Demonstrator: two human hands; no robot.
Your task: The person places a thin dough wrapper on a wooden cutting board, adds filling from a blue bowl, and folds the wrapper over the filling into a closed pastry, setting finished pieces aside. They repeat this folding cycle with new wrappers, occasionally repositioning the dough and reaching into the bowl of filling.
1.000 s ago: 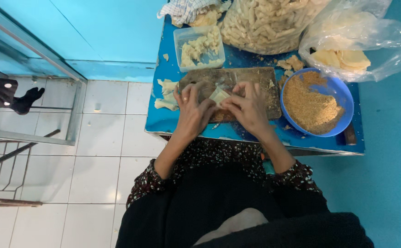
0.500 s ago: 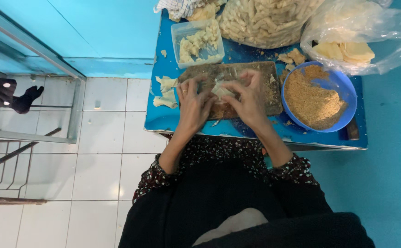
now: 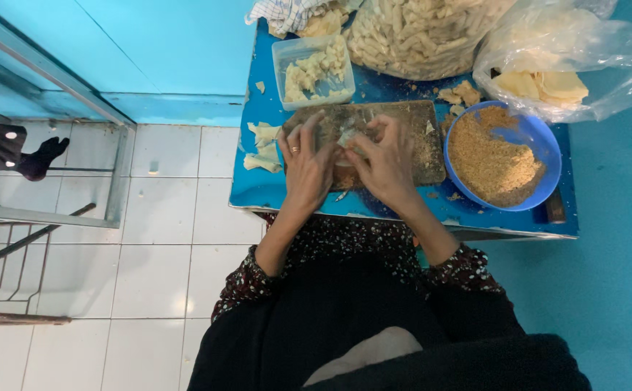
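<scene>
Both hands work together over a brown cutting board on a small blue table. Left hand lies palm down on the board's left part, fingers curled toward the centre, a ring on 1 finger. Right hand sits just beside it, fingers bent inward. Between the 2 sets of fingertips is a small pale piece of dough, pinched from both sides (mostly hidden by fingers, exact shape unclear). Both hands are partly closed around it, neither flat nor fisted.

Around the board: a clear plastic tub with pale chunks stands at the table's far side, touching the board's far left corner. A few flat pale wrapper pieces lie on the table left of the board, near the left hand. A blue bowl of brown crumbs sits just right of the board. Behind it, a clear plastic bag holds thin yellowish sheets. A big clear bag of pale stick-shaped pieces fills the far middle, with a checked cloth at its left.

Table stands against a turquoise wall on a white tiled floor. The person wears dark clothes with floral sleeves.
</scene>
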